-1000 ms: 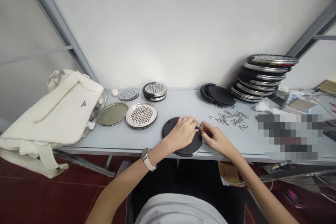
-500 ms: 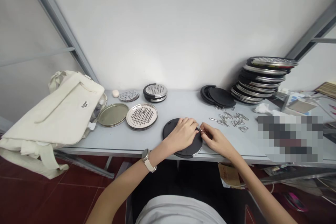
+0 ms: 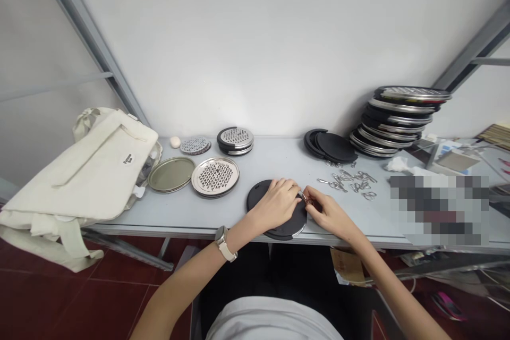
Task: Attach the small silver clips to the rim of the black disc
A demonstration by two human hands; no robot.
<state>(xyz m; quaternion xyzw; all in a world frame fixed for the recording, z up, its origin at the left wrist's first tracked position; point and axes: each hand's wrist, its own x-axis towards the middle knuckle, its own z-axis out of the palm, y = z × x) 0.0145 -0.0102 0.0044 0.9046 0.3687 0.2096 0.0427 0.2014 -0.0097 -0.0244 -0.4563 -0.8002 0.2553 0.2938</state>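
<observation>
A round black disc [image 3: 282, 228] with a strip of silver rim lies at the front edge of the table. My left hand [image 3: 279, 201], with a watch on its wrist, rests across the top and grips the disc, its fingers curling toward the right edge. At that edge my right hand [image 3: 324, 211] pinches a small shiny metal clip [image 3: 304, 197] against the rim; the fingertips partly hide it. Loose metal wire clips [image 3: 360, 181] are scattered to the right, beyond my right hand.
Grater discs [image 3: 215, 176], a greenish metal disc [image 3: 172, 174] and a small grater stack [image 3: 236, 141] lie to the left. Black covers [image 3: 337, 147] sit behind, beside a tall leaning stack of graters [image 3: 392, 122]. A cream bag [image 3: 99, 170] hangs over the left side.
The fingers of my right hand have shifted very slightly at the disc's edge, and a little more of the metal clip shows. My left hand and the disc stay put.
</observation>
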